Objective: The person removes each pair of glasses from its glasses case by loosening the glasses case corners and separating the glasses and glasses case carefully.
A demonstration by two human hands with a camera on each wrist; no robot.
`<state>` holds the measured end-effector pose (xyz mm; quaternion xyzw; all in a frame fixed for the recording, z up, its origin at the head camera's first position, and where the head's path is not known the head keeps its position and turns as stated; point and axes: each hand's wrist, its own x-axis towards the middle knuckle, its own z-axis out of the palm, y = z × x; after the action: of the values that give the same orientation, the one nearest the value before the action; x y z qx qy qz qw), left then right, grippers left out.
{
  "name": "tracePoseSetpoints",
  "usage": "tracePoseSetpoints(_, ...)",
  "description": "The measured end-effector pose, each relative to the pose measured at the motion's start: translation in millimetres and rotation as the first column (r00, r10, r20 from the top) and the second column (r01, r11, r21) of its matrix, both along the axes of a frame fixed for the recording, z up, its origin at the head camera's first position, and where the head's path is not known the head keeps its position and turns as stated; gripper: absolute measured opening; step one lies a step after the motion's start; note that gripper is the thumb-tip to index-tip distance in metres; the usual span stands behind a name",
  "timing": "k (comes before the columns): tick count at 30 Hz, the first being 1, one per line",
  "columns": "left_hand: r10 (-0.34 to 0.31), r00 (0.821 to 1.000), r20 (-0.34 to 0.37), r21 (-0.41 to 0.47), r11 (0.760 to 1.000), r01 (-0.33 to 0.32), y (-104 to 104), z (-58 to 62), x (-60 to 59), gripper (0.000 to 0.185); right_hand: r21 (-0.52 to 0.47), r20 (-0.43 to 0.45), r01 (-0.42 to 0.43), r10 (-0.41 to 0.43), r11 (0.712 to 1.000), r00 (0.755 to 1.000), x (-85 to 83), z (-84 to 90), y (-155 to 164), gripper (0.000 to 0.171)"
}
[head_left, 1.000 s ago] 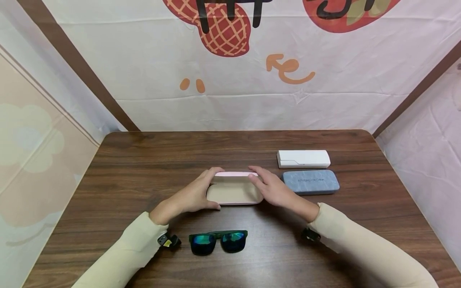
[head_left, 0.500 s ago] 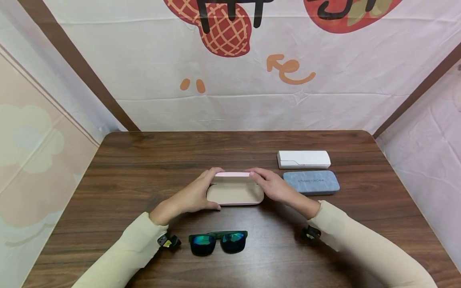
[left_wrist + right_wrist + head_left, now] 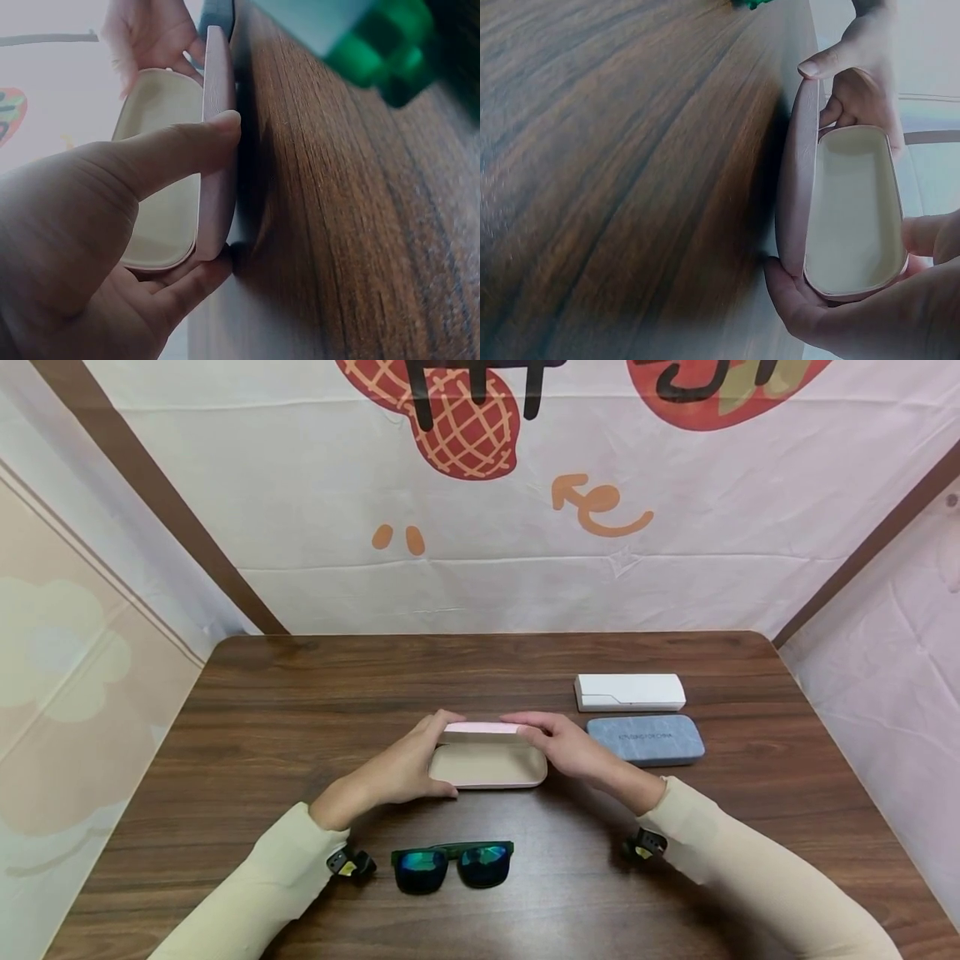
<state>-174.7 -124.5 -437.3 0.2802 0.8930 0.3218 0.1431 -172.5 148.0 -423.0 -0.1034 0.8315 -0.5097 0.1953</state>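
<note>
A dark wooden table [image 3: 300, 693] filled the lower half of the head view, backed by a white printed cloth [image 3: 675, 577] across the top of the frame. At the centre of the frame lay an open pink glasses case [image 3: 487, 764], its cream interior facing up and its lid [image 3: 480, 727] raised along the upper edge. The left hand [image 3: 397, 768] curled round the case's left end, thumb on the near rim and fingers up on the lid; the left wrist view showed that thumb [image 3: 180, 146] pressed on the pink shell. The right hand [image 3: 570, 747] gripped the right end, fingers laid over the lid's top edge. To the right of centre lay a closed blue-grey case [image 3: 645, 740], touching or nearly touching the right hand, and just above it a closed white case [image 3: 630, 692]. Below the pink case, apart from it, folded sunglasses [image 3: 452, 864] with green mirrored lenses rested near the bottom centre. The likely trouble: the lid could snap down on fingertips if the grip slipped, and a sleeve dragged back could knock the sunglasses toward the near edge.
</note>
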Motion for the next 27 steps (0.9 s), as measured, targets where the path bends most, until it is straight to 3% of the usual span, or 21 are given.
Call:
tracePoseSetpoints(11,-0.02,0.999,-0.032,-0.01,1.0,0.02,-1.5,0.3,0.7,0.092,-0.034,0.033,0.002,-0.001,0.999,0.999,2.3,2.9,-2.3,0.03)
tracePoseSetpoints(27,-0.038,0.997,-0.061,0.01,0.999,0.039,0.3,0.6,-1.4,0.083,-0.018,-0.027,-0.077,0.077,0.997,0.997,2.0,3.4,3.0,0.029)
